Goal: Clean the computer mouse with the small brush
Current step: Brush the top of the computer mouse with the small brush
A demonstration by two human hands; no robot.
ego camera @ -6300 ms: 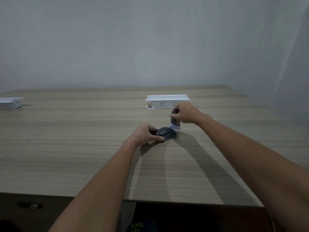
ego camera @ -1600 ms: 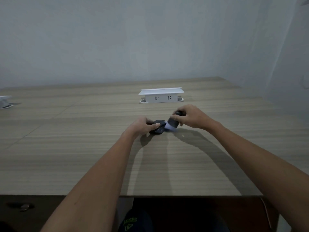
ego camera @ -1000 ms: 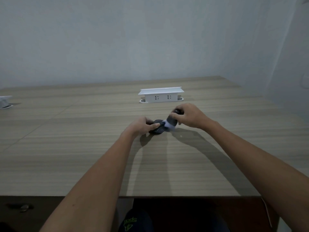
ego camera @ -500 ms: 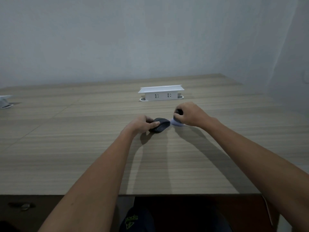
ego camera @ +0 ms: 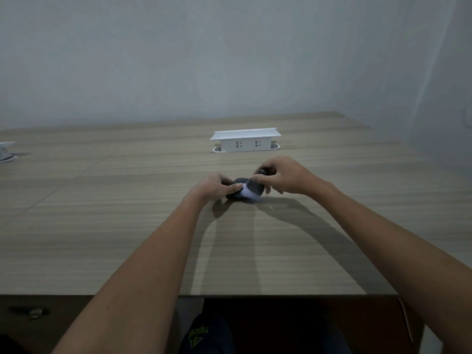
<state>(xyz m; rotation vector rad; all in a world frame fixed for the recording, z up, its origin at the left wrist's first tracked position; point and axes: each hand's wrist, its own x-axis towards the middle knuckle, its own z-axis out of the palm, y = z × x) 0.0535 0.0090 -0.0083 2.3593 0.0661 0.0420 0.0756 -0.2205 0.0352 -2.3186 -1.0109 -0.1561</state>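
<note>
A dark computer mouse [ego camera: 237, 183] lies on the wooden table [ego camera: 127, 226] in the middle of the head view. My left hand [ego camera: 213, 186] grips its left side, thumb over the top, and hides much of it. My right hand [ego camera: 283, 176] holds a small brush [ego camera: 251, 191] with a dark handle and pale bristles. The bristles press on the right side of the mouse and cover part of it.
A white raised socket box [ego camera: 245, 140] stands on the table behind the hands. Another white box [ego camera: 6, 150] sits at the far left edge. The table's front edge runs close to my body, and a wall rises behind the table.
The brush has swept from the table right of the mouse back onto the mouse's right side. My left hand has kept its hold on the mouse.
</note>
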